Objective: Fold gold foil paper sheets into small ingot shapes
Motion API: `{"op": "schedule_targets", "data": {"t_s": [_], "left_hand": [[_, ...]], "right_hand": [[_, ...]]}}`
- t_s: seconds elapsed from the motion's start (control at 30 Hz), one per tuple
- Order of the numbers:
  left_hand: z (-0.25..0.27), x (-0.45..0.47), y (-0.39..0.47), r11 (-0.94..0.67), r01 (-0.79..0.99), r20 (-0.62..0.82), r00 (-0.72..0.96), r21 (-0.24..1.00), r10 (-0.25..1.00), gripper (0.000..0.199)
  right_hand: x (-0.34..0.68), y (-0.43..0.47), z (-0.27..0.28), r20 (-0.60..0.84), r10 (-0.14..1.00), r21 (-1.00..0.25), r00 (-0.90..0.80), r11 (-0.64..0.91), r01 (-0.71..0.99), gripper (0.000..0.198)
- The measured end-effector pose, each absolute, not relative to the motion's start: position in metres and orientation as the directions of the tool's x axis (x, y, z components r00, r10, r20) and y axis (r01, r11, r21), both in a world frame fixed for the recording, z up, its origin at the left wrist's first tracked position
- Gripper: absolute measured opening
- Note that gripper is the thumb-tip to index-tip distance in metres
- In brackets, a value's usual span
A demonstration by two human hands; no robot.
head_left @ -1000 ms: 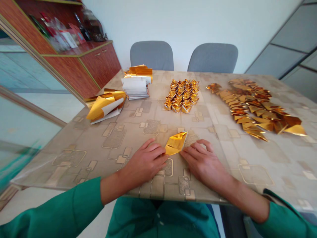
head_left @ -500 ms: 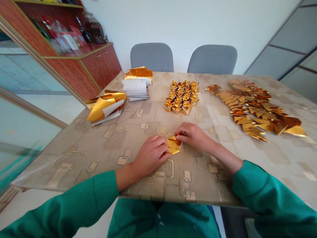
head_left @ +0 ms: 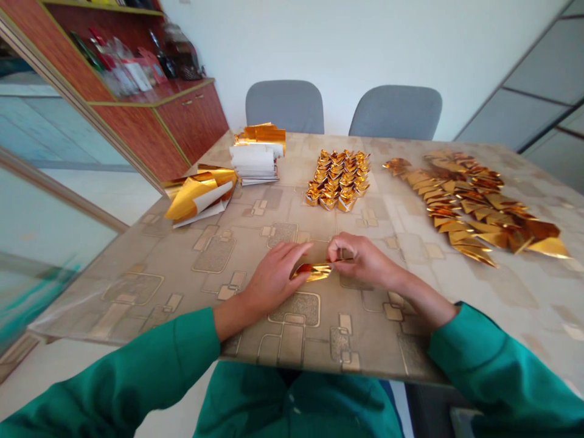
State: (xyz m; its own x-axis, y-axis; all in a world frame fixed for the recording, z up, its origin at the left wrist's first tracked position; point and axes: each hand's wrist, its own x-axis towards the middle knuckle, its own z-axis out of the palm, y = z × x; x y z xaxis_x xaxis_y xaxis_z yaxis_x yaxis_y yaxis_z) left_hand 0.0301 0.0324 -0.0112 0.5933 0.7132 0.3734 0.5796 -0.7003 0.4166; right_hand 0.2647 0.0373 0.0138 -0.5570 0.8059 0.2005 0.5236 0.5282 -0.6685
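Observation:
A small folded piece of gold foil paper [head_left: 317, 272] is held just above the patterned tabletop in front of me. My left hand [head_left: 274, 272] has its left end between the thumb and the fingers, with the index finger raised a little. At the right end, my right hand [head_left: 360, 260] pinches the paper between curled thumb and fingertips. The fingers hide both ends of the piece. Beyond my hands stands a block of finished folded gold foil pieces [head_left: 337, 179] in close rows.
To the right spreads a heap of flat folded gold foil pieces [head_left: 474, 204]. At the left lie loose gold sheets [head_left: 201, 194] beside a stack of white-backed foil paper [head_left: 255, 161]. Two grey chairs [head_left: 285, 106] stand behind the table [head_left: 214, 249]; a wooden cabinet [head_left: 191, 121] is further left.
The foil piece has turned from lying flat and wide to a narrow, edge-on shape. My left fingers have lifted and opened slightly; my right hand has shifted slightly right.

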Motion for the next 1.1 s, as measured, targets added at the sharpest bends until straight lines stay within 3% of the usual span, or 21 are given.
{"op": "schedule_targets", "data": {"t_s": [0.1,0.17,0.3,0.37,0.53,0.7,0.8,1.0,1.1], "left_hand": [[-0.007,0.034,0.037,-0.727,0.523,0.445,0.576,0.444,0.686,0.013],[-0.005,0.037,0.041,-0.782,0.513,0.469,0.626,0.353,0.623,0.014],[-0.005,0.043,0.049,-0.858,0.503,0.396,0.771,0.103,0.5,0.023],[-0.005,0.042,0.051,-0.872,0.479,0.337,0.809,0.097,0.482,0.023],[-0.002,0.029,0.048,-0.911,0.35,0.265,0.878,0.218,0.4,0.024],[-0.009,0.02,0.043,-0.931,0.344,0.301,0.881,0.125,0.366,0.027],[-0.014,0.021,0.041,-0.925,0.359,0.318,0.869,0.124,0.379,0.025],[-0.013,0.025,0.034,-0.855,0.445,0.3,0.805,0.265,0.512,0.016],[-0.013,0.024,0.033,-0.86,0.448,0.289,0.813,0.244,0.506,0.021]], "right_hand": [[0.269,0.033,0.021,0.353,0.729,-0.594,-0.587,0.659,0.461,0.013],[0.272,0.033,0.023,0.399,0.679,-0.491,-0.617,0.726,0.481,0.014],[0.276,0.035,0.014,0.352,0.62,-0.296,-0.701,0.784,0.546,0.017],[0.275,0.035,0.008,0.315,0.602,-0.269,-0.733,0.798,0.54,0.017],[0.277,0.034,0.01,0.208,0.603,-0.36,-0.77,0.78,0.513,0.012],[0.278,0.036,0.018,0.18,0.611,-0.469,-0.771,0.743,0.479,0.01],[0.277,0.04,0.011,0.219,0.637,-0.516,-0.739,0.719,0.466,0.017],[0.272,0.045,-0.003,0.229,0.783,-0.633,-0.578,0.571,0.523,0.017],[0.268,0.046,-0.005,0.215,0.824,-0.65,-0.524,0.522,0.553,0.014]]}}
